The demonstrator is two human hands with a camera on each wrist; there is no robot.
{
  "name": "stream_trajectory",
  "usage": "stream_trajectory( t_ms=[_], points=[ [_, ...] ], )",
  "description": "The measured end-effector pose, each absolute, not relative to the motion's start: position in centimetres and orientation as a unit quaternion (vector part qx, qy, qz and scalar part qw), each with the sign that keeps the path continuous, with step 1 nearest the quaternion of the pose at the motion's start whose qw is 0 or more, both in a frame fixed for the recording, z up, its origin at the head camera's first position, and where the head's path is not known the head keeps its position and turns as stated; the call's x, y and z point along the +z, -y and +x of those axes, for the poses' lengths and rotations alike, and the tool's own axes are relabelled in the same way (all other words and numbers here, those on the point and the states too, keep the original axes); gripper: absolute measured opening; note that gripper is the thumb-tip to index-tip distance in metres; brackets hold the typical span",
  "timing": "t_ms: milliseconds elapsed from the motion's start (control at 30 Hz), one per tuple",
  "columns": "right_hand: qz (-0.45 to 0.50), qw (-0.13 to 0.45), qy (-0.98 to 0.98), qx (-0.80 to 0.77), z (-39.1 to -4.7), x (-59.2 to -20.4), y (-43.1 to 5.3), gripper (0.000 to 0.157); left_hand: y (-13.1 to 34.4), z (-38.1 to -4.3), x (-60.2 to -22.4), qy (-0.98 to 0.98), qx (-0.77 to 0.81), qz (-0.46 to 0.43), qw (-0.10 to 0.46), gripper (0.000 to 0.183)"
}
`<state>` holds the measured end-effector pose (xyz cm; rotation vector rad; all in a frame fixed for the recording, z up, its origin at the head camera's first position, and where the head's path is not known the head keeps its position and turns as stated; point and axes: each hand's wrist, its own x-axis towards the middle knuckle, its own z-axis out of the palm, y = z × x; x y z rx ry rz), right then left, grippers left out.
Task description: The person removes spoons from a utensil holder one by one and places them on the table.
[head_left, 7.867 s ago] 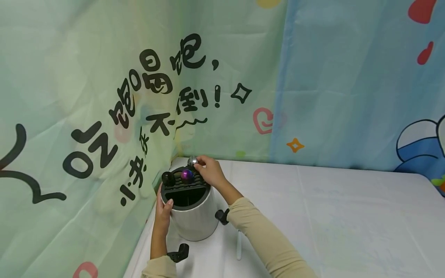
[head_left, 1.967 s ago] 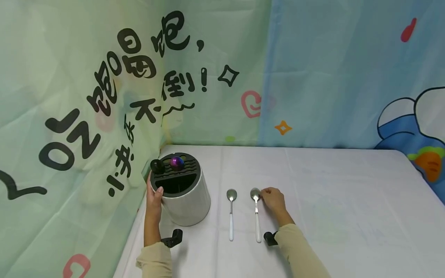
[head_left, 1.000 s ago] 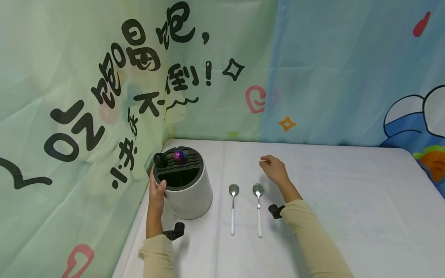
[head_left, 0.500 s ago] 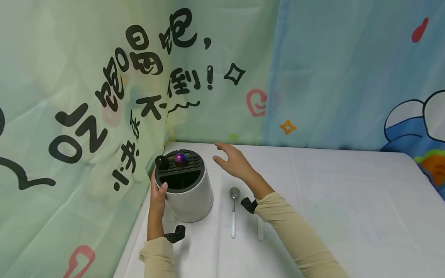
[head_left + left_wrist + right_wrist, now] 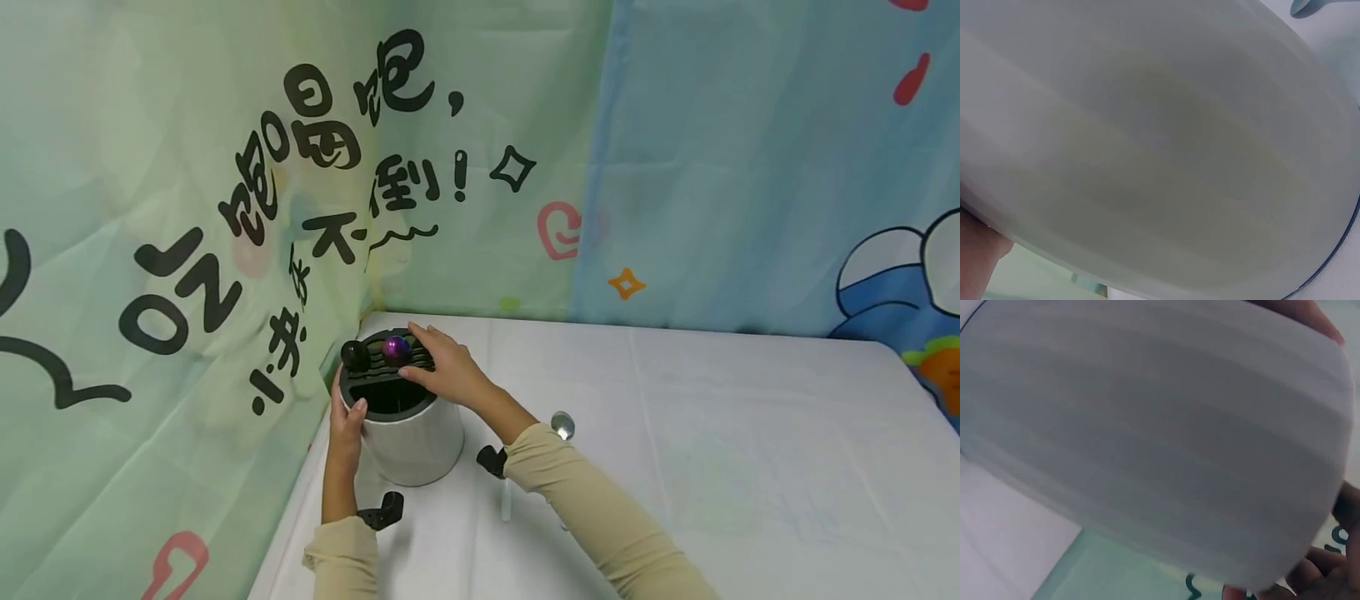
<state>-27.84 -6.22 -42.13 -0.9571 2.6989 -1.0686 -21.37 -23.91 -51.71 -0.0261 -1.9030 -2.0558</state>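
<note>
My left hand [image 5: 345,437] holds the side of a white utensil holder [image 5: 412,446], its thumb at the dark rim. From the slotted black top rise the rounded heads of a black spoon [image 5: 355,356] and a shiny purple spoon [image 5: 397,351]. My right hand [image 5: 453,367] reaches over the top with thumb and index finger spread, fingertips close to the purple spoon's head. The holder's pale wall [image 5: 1160,150] fills most of the left wrist view; in the right wrist view the same wall [image 5: 1160,437] hides most of the scene.
Two spoons lie on the white-covered table right of the holder: one silver bowl [image 5: 562,425] shows behind my right sleeve, and a pale handle [image 5: 506,502] shows below the wrist camera [image 5: 492,461]. A printed cloth backdrop [image 5: 480,275] stands close behind and left of the holder.
A silver spoon, held at the holder's top in the oldest frame, is gone from there; two spoons lie on the table. My right hand has moved left from the spoons to over the holder.
</note>
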Motion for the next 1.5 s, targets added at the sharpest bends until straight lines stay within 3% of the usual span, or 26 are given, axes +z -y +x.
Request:
stream_trajectory(
  t_ms=[700, 1267, 1500],
  points=[
    [-0.270, -0.055, -0.877, -0.395, -27.3, -42.1, 7.3, 0.025, 23.4, -21.6, -52.0, 0.675, -0.717, -0.022, 0.174, 0.073],
    [-0.273, -0.025, -0.836, -0.476, -27.5, -38.8, 6.6, 0.021, 23.7, -21.4, -51.8, 0.681, -0.710, -0.016, 0.178, 0.073],
    [-0.232, 0.016, -0.802, -0.551, -27.5, -36.5, 5.7, 0.023, 24.0, -21.4, -51.9, 0.686, -0.706, -0.014, 0.174, 0.073]
  ],
)
